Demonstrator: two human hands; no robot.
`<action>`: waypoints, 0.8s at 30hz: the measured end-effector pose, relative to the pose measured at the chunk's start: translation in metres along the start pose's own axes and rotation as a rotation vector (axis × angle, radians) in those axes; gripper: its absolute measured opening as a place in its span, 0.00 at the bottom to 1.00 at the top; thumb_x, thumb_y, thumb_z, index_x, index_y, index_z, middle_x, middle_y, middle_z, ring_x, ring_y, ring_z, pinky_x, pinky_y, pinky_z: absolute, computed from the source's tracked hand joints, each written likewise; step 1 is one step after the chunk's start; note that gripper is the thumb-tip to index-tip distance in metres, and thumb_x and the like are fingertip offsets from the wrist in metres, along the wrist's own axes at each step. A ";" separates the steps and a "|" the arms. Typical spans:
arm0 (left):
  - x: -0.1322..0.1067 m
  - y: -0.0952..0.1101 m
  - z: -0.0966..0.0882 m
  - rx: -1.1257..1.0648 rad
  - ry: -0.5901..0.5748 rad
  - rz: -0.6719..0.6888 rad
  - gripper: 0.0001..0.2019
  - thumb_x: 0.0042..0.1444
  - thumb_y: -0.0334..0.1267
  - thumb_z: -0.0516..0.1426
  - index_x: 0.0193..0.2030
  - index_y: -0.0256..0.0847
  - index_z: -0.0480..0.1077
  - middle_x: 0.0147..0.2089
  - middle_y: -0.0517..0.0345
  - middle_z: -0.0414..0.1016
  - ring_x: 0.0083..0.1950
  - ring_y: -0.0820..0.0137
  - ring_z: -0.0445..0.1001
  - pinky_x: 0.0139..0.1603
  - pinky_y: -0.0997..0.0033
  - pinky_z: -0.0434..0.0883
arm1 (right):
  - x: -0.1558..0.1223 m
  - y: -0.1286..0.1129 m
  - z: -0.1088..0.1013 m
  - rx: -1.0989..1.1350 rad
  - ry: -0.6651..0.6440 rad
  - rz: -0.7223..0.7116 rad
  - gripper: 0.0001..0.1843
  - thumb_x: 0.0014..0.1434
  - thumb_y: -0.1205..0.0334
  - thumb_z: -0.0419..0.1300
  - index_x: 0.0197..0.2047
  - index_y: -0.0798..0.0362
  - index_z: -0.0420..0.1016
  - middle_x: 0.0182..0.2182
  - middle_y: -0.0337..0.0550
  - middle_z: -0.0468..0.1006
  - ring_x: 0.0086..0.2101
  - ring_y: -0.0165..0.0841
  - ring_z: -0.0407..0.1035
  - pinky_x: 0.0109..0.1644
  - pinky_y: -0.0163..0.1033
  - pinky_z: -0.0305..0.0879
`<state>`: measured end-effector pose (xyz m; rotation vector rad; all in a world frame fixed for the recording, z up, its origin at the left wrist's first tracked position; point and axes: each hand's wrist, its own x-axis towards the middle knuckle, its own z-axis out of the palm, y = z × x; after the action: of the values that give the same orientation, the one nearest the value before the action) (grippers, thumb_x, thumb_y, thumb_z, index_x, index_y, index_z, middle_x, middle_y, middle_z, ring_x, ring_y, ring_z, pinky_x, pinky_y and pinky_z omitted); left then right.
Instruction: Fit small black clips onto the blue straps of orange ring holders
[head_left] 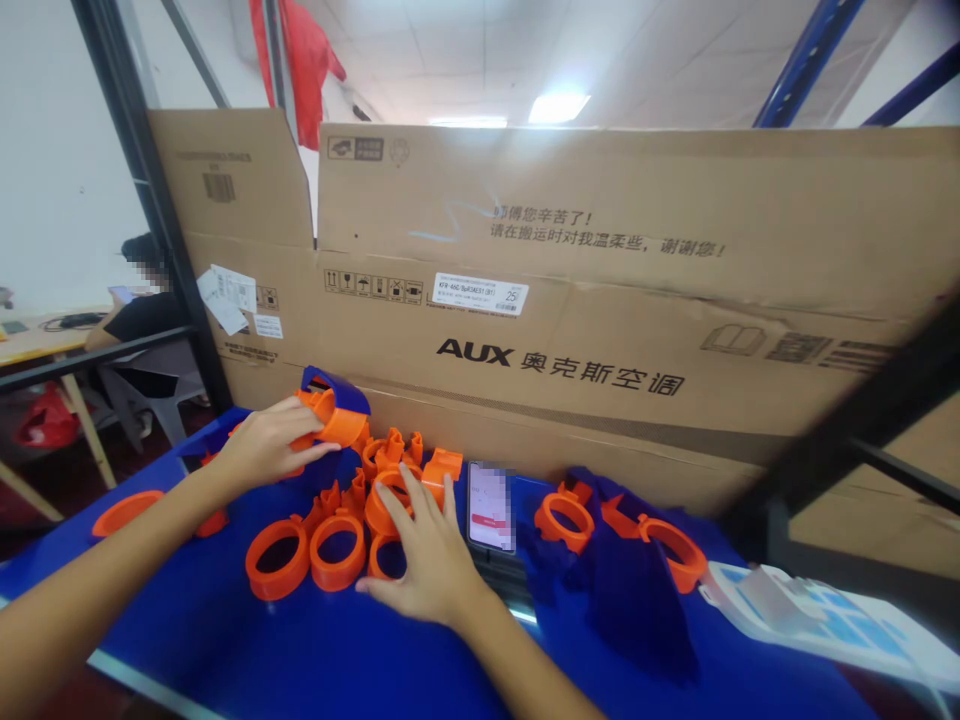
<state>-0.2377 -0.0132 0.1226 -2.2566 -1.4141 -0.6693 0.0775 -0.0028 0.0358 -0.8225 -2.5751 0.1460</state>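
At the left of the pile, my left hand (274,445) is closed on an orange plastic ring (343,428), holding it above the blue table. A dark blue curved piece (337,388) is up against that ring; how they join is hidden. My right hand (431,555) is spread, fingers apart, over the near right side of the pile. Its fingertips touch or hover just over an orange ring (381,508); contact is unclear. Two more orange rings, one at the left (277,560) and one beside it (337,552), lie at the front of the pile.
A phone (491,508) stands right of the pile. Farther right are dark blue cloth-like material (634,595), orange rings (679,555) and a white-and-blue plastic object (832,615). A cardboard sheet (570,330) walls the back. Black rack posts flank the table; a person (146,310) sits beyond, left.
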 end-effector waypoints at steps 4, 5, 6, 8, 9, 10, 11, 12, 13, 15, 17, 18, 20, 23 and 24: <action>0.001 0.004 -0.013 0.012 0.059 0.021 0.12 0.65 0.50 0.60 0.37 0.45 0.76 0.37 0.56 0.80 0.42 0.64 0.76 0.46 0.66 0.73 | 0.013 -0.010 0.010 -0.005 0.029 -0.062 0.54 0.52 0.34 0.70 0.75 0.44 0.57 0.75 0.59 0.50 0.73 0.60 0.44 0.71 0.77 0.24; 0.002 0.005 -0.016 0.012 0.071 0.031 0.12 0.65 0.49 0.60 0.37 0.45 0.76 0.36 0.56 0.80 0.42 0.64 0.76 0.46 0.66 0.73 | 0.017 -0.012 0.012 -0.002 0.044 -0.074 0.53 0.54 0.33 0.69 0.75 0.44 0.58 0.75 0.59 0.51 0.72 0.60 0.45 0.71 0.76 0.24; 0.003 0.007 -0.020 0.009 0.082 0.040 0.11 0.64 0.49 0.61 0.37 0.45 0.76 0.36 0.57 0.80 0.42 0.65 0.76 0.46 0.66 0.73 | 0.021 -0.015 0.014 0.002 0.057 -0.086 0.51 0.56 0.33 0.67 0.75 0.44 0.58 0.75 0.59 0.51 0.72 0.60 0.45 0.71 0.76 0.24; 0.005 0.012 -0.027 -0.002 0.103 0.052 0.10 0.64 0.48 0.61 0.37 0.45 0.76 0.36 0.57 0.80 0.41 0.65 0.76 0.46 0.66 0.73 | 0.028 -0.018 0.015 0.012 0.074 -0.111 0.49 0.59 0.32 0.64 0.75 0.44 0.57 0.75 0.59 0.49 0.73 0.58 0.44 0.72 0.74 0.26; 0.005 0.015 -0.031 -0.008 0.114 0.055 0.10 0.64 0.48 0.62 0.37 0.44 0.76 0.36 0.57 0.80 0.40 0.65 0.76 0.46 0.66 0.73 | 0.031 -0.019 0.015 0.017 0.074 -0.124 0.50 0.59 0.33 0.64 0.76 0.45 0.55 0.76 0.59 0.47 0.73 0.57 0.43 0.72 0.73 0.27; 0.006 0.017 -0.035 -0.013 0.126 0.056 0.10 0.64 0.48 0.62 0.37 0.44 0.76 0.36 0.57 0.80 0.39 0.66 0.76 0.46 0.66 0.73 | 0.033 -0.019 0.014 0.022 0.069 -0.134 0.51 0.59 0.34 0.64 0.77 0.46 0.53 0.77 0.59 0.44 0.74 0.56 0.41 0.73 0.72 0.28; 0.006 0.020 -0.039 -0.015 0.140 0.053 0.11 0.64 0.48 0.62 0.37 0.44 0.76 0.36 0.57 0.80 0.39 0.66 0.75 0.46 0.66 0.73 | 0.034 -0.018 0.012 0.026 0.064 -0.133 0.53 0.59 0.34 0.65 0.78 0.47 0.50 0.77 0.59 0.40 0.74 0.56 0.39 0.73 0.71 0.28; 0.006 0.022 -0.042 -0.016 0.153 0.052 0.11 0.64 0.48 0.62 0.36 0.43 0.76 0.35 0.57 0.80 0.39 0.65 0.75 0.46 0.65 0.73 | 0.033 -0.017 0.011 0.028 0.058 -0.115 0.56 0.57 0.33 0.66 0.78 0.48 0.48 0.77 0.59 0.37 0.74 0.57 0.36 0.73 0.71 0.28; 0.005 0.024 -0.045 -0.017 0.168 0.054 0.11 0.64 0.48 0.62 0.36 0.43 0.76 0.35 0.57 0.80 0.38 0.65 0.75 0.45 0.65 0.73 | 0.031 -0.015 0.010 0.029 0.055 -0.074 0.59 0.55 0.33 0.67 0.79 0.48 0.46 0.78 0.58 0.33 0.74 0.58 0.32 0.72 0.72 0.27; 0.004 0.027 -0.050 -0.020 0.198 0.061 0.11 0.63 0.47 0.63 0.35 0.42 0.76 0.34 0.55 0.81 0.38 0.65 0.75 0.44 0.65 0.72 | 0.024 -0.013 0.009 0.032 0.038 0.052 0.65 0.49 0.31 0.70 0.79 0.44 0.42 0.78 0.54 0.26 0.74 0.64 0.25 0.70 0.78 0.26; 0.002 0.029 -0.053 -0.027 0.232 0.071 0.11 0.62 0.46 0.65 0.35 0.40 0.75 0.34 0.54 0.81 0.37 0.64 0.75 0.43 0.65 0.72 | 0.017 -0.014 0.011 0.046 -0.011 0.151 0.70 0.44 0.30 0.73 0.79 0.38 0.40 0.77 0.49 0.21 0.73 0.68 0.21 0.67 0.82 0.29; 0.002 0.029 -0.054 -0.029 0.246 0.073 0.11 0.61 0.45 0.65 0.36 0.40 0.75 0.34 0.54 0.81 0.37 0.64 0.75 0.43 0.65 0.72 | 0.015 -0.015 0.014 0.057 -0.043 0.171 0.71 0.42 0.31 0.74 0.79 0.35 0.39 0.78 0.47 0.21 0.72 0.69 0.20 0.67 0.82 0.31; 0.002 0.030 -0.054 -0.032 0.250 0.065 0.11 0.61 0.45 0.65 0.37 0.40 0.75 0.35 0.53 0.82 0.38 0.63 0.75 0.43 0.64 0.72 | 0.015 -0.021 0.022 0.069 -0.085 0.176 0.72 0.40 0.33 0.76 0.78 0.33 0.39 0.78 0.45 0.22 0.72 0.69 0.20 0.67 0.81 0.36; 0.003 0.034 -0.055 -0.045 0.230 0.052 0.10 0.61 0.45 0.65 0.37 0.41 0.76 0.35 0.53 0.82 0.37 0.62 0.75 0.43 0.63 0.72 | 0.023 -0.029 0.037 0.052 -0.056 0.198 0.67 0.46 0.40 0.76 0.79 0.34 0.41 0.78 0.47 0.24 0.73 0.67 0.22 0.68 0.78 0.39; 0.004 0.035 -0.055 -0.051 0.227 0.050 0.10 0.61 0.45 0.65 0.37 0.41 0.76 0.35 0.54 0.82 0.37 0.63 0.75 0.43 0.63 0.72 | 0.027 -0.031 0.041 0.043 -0.033 0.209 0.64 0.48 0.41 0.75 0.79 0.34 0.41 0.78 0.47 0.25 0.73 0.67 0.23 0.69 0.77 0.39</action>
<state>-0.2148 -0.0558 0.1669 -2.1666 -1.2411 -0.9222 0.0238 -0.0111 0.0154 -1.0800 -2.5014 0.2790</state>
